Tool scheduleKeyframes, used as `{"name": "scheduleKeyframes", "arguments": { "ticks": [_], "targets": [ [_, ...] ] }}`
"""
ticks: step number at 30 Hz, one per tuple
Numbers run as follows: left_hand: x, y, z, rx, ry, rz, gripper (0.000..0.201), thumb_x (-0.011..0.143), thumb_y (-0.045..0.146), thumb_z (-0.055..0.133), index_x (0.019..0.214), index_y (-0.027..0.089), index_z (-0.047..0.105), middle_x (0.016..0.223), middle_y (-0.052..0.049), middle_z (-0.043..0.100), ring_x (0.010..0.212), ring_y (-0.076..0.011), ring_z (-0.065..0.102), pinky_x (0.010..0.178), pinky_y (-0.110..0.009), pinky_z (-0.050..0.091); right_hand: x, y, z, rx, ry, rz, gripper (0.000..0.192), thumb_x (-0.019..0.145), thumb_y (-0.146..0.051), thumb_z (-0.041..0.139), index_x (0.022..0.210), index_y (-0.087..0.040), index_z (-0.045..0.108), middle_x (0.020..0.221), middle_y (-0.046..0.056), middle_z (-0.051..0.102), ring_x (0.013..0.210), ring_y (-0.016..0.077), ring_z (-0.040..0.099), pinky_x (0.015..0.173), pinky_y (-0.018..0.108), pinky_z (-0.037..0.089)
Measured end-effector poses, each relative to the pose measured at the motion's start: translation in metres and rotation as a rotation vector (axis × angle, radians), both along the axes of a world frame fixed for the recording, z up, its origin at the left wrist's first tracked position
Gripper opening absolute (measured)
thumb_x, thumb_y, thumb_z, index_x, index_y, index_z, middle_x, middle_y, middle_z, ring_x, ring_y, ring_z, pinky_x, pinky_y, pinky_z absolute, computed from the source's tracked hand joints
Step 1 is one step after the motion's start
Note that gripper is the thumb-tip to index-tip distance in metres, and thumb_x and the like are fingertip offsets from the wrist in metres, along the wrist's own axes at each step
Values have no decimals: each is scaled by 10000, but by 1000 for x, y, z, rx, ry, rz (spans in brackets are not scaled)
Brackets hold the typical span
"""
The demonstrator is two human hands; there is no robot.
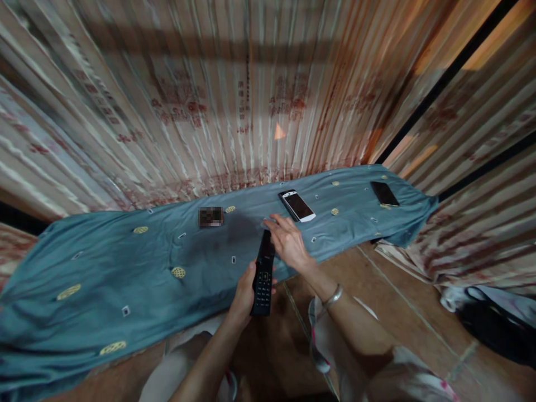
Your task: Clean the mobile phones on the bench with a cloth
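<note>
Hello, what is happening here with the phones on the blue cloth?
A person holds a black keypad phone in the left hand, gripping its lower part with the keys facing up. The right hand, with a bracelet on its wrist, rests on the phone's upper end, over the edge of the blue cloth. Two other phones lie on the cloth, untouched: a white phone just beyond the right hand and a black phone farther right.

The left hand [244,291] is closed in a grip, forearm reaching up from below. The right hand [288,241] stretches forward, fingers loosely spread, palm down, wrist bent.
</note>
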State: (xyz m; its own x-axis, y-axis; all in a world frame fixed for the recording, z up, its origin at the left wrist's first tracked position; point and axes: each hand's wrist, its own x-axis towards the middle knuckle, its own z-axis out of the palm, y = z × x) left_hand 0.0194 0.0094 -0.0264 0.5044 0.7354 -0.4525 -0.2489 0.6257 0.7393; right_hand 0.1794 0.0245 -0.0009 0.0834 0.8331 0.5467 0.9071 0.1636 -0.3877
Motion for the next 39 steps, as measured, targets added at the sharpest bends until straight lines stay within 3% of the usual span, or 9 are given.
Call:
{"name": "scheduleKeyframes", "arguments": {
  "ticks": [6,10,12,17,24,30,39],
  "targets": [
    [-8,3,-7,126,53,9,534,788,524,550,1156,139,571,893,-103,705,606,-164,661,443,-221,500,-14,-6,-10,9,-138,106,379,884,-101,407,1231,-119,557,1244,136,557,1113,233,483,951,371,469],
    [-13,8,-9,84,135,74,516,793,521,545,1112,120,600,752,-81,708,614,-178,668,475,-230,506,-32,-15,-18,31,-180,218,401,875,-86,417,1262,-113,517,1250,131,555,1134,231,468,967,375,470],
    [-14,11,-10,73,160,141,470,801,493,550,1071,115,628,746,-69,711,699,-187,679,566,-242,527,-42,-20,-21,35,-199,288,402,872,-89,424,1266,-101,505,1242,134,558,1135,232,464,973,384,471],
    [-17,20,-17,106,102,282,356,820,419,560,1001,134,674,985,-59,709,992,-175,629,849,-234,476,-59,-29,-25,48,-177,347,408,877,-71,386,1269,-102,495,1218,124,565,1144,224,467,984,392,472],
    [-17,20,1,-111,23,269,353,877,398,474,1006,114,640,749,-46,697,608,-132,648,591,-227,514,-51,-27,-29,51,-184,376,419,861,-57,411,1271,-84,494,1229,136,565,1179,220,462,991,359,471],
    [-18,19,12,-91,11,102,426,903,448,372,1100,115,553,635,-54,668,442,-145,601,411,-229,466,-31,-20,-31,13,-178,321,448,827,-41,458,1265,-116,512,1242,123,568,1174,224,475,994,382,464],
    [-9,11,11,-101,-80,-33,411,913,425,342,1042,113,576,831,-114,707,486,-143,616,438,-244,488,4,-2,-16,89,-135,30,375,897,-105,373,1202,-153,587,1234,133,550,1152,238,477,963,413,474]
  ]
}}
